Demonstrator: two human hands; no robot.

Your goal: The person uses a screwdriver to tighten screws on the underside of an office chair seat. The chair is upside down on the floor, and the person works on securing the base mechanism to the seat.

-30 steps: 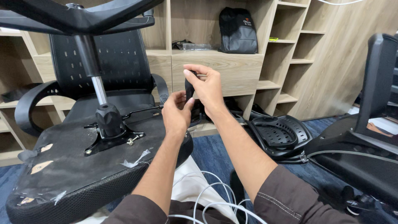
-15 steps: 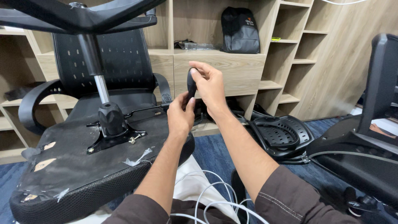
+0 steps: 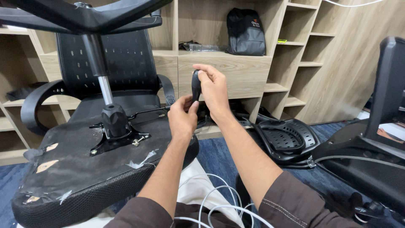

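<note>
Head view, one frame, read from left to right. Far left: an overturned office chair (image 3: 84, 169) lies with the underside of its seat facing up, patched with scraps of pale tape. Its curved black armrest (image 3: 36, 101) arcs out at the left edge. A black metal mounting plate (image 3: 118, 141) is fixed to the seat underside, and from it a gas-lift column (image 3: 101, 80) rises at a slight tilt to the star base (image 3: 84, 17) spreading across the top of the frame. A thin lever (image 3: 147, 112) runs from the plate towards the middle.

Centre: the person's left hand (image 3: 182, 118) is raised, its fingers curled and pinching at the lower end of a black screwdriver handle (image 3: 196, 84) (the tip of the tool is hidden behind this hand). The right hand (image 3: 215, 90) is closed around the upper part of the same handle, thumb on top, holding it roughly upright just above and beside the chair's lever. Both forearms come up from brown sleeves; white cables (image 3: 219, 207) loop across the lap below.

Behind: wooden shelving (image 3: 228, 69) with a black backpack (image 3: 246, 31) standing on it.

Right: a black perforated chair part (image 3: 287, 137) lies on the blue carpet (image 3: 219, 156), and at the far right edge stands part of another black chair (image 3: 388, 97).
</note>
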